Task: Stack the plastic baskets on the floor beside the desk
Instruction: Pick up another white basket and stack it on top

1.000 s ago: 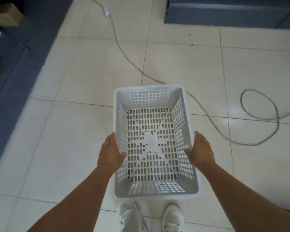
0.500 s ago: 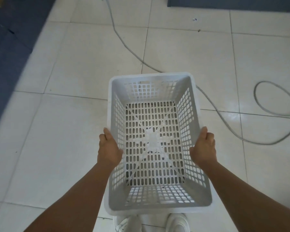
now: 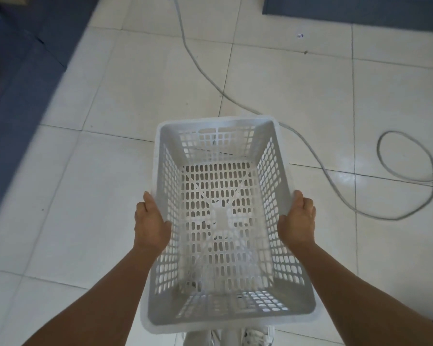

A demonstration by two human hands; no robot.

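The left hand [image 3: 151, 224] clamps the basket's [image 3: 223, 221] left rim, thumb over the edge and fingers [image 3: 147, 199] wrapped outside it. The right hand [image 3: 296, 222] mirrors this on the right rim, closed on it the same way. Gripping both long sides at mid-length likely keeps the basket level and balanced, clear of the floor [image 3: 90, 196], in front of the person's body. It is white-grey plastic, rectangular, empty, with slotted walls and base and a solid patch at the base's centre. A cable [image 3: 308, 146] trails across the tiles behind it.
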